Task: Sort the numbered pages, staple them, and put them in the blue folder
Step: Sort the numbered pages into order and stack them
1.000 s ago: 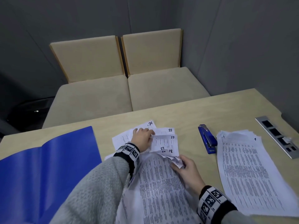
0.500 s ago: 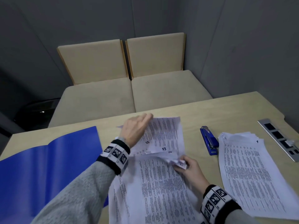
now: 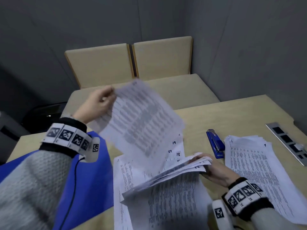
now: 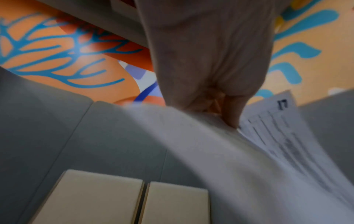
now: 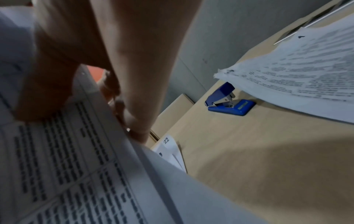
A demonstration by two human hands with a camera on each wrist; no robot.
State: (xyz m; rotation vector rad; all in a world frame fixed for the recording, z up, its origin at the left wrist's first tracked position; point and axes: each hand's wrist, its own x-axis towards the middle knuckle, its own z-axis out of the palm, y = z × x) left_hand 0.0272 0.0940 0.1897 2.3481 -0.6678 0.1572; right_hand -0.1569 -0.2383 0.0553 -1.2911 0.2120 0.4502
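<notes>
My left hand (image 3: 101,102) pinches a printed page (image 3: 141,118) by its top edge and holds it up above the table; the left wrist view shows this page marked 17 (image 4: 281,106) under my fingers (image 4: 229,115). My right hand (image 3: 211,168) grips the raised corner of a bundle of pages (image 3: 166,176), thumb on top in the right wrist view (image 5: 44,97). More numbered sheets (image 3: 174,146) lie flat beyond it. A sorted stack (image 3: 252,163) topped by page 1 lies at the right. The blue stapler (image 3: 215,143) sits between the piles. The blue folder (image 3: 93,171) lies open at the left.
The wooden table (image 3: 232,117) carries a metal socket strip (image 3: 289,143) at its right edge. Two beige padded seats (image 3: 132,63) stand behind the table against grey walls. My grey sleeve (image 3: 33,188) covers part of the folder.
My left hand has lifted one page off the loose sheets and raised it high above the table. My right hand has lifted the bundle's corner higher.
</notes>
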